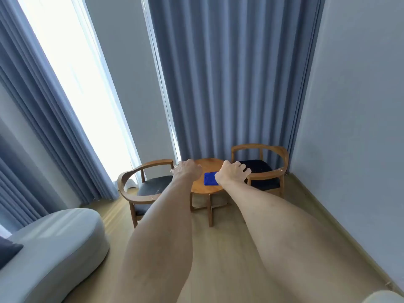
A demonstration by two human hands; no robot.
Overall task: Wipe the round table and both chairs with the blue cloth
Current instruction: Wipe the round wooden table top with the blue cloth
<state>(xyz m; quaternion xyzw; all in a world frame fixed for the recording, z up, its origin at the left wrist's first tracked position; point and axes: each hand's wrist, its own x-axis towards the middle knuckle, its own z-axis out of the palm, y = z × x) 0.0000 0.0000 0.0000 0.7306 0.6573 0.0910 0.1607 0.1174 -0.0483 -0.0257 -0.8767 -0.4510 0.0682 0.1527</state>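
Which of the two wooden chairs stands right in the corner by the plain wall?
The right-hand chair, with the darker seat, stands by the plain wall. The left-hand chair stands across the round table, nearer the bright window.

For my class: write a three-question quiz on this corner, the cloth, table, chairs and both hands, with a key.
1. True or false: the blue cloth lies folded on the round table.
2. Which chair stands nearer the bright window: A, the left chair, or B, the right chair?
3. Fill in: neither the left hand nor the right hand holds ____.

Key: 1 true. 2 A. 3 anything; both reach out with fingers loosely curled and empty.
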